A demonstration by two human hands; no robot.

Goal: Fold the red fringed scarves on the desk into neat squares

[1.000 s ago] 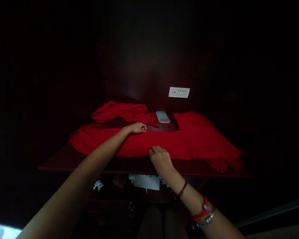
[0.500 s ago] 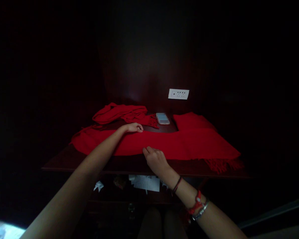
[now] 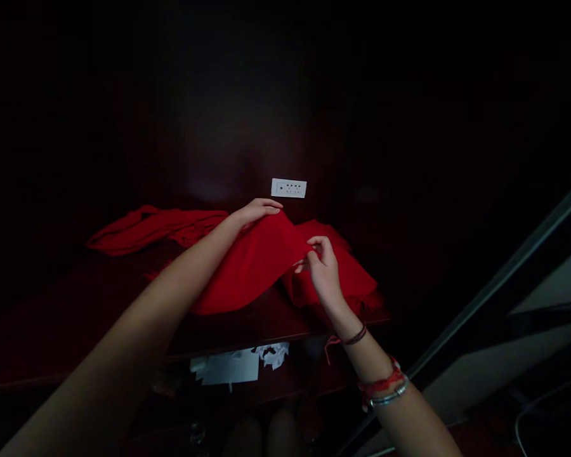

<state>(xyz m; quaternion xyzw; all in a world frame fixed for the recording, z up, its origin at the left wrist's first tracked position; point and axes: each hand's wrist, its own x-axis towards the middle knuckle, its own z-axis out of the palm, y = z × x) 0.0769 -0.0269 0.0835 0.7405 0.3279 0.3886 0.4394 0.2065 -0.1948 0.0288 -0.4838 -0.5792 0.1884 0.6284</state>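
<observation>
A red fringed scarf (image 3: 252, 270) rises off the dark wooden shelf (image 3: 204, 333) between my hands. My left hand (image 3: 259, 211) pinches its far edge, thumb and fingers together. On the near edge, my right hand (image 3: 321, 260) grips the cloth between thumb and forefinger, its other fingers loosely curled. To the right, the fringed end of the scarf (image 3: 345, 273) lies bunched on the shelf. A second red cloth bundle (image 3: 157, 227) rests at the back left.
A white socket plate (image 3: 288, 188) is on the dark back wall. Below the shelf are white papers (image 3: 231, 367) and crumpled white scraps (image 3: 273, 354). A pale-edged frame (image 3: 504, 273) slants along the right, with a white cable (image 3: 518, 425) beyond it.
Both hands have lifted the middle of the scarf, which lay flat, and carried it rightward toward its fringed end. The view has turned right. The phone-like item at the back is hidden now.
</observation>
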